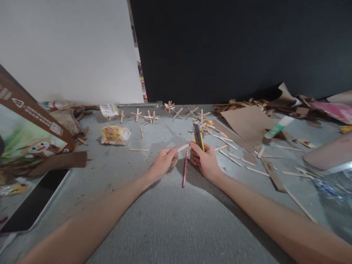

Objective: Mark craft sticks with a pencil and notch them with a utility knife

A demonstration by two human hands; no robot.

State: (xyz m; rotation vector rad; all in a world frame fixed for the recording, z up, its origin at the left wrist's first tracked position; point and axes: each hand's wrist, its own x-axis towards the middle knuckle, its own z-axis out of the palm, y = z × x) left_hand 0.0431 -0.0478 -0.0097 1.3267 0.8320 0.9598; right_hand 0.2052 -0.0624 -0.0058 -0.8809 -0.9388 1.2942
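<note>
A short wooden craft stick (183, 147) spans the gap between my two hands. My left hand (164, 161) is closed, pinching the stick's left end. At the other end, the thumb of my right hand (205, 158) touches or grips the stick. My right fingers are also wrapped round a yellow utility knife (197, 134) with a wide dark blade or blade holder pointing up and away. Between the hands lies a red patterned pencil (185, 170) on the grey table (154, 223). Part of the knife handle is hidden by my fingers.
Star-shaped stick pieces (150, 117) stand along the back. Loose sticks (231, 158), brown cardboard (244, 123) and a glue stick (279, 127) lie right. On the left are a wrapped snack (115, 135), a phone (35, 201) and a printed box (33, 121). A black panel (233, 51) rises behind.
</note>
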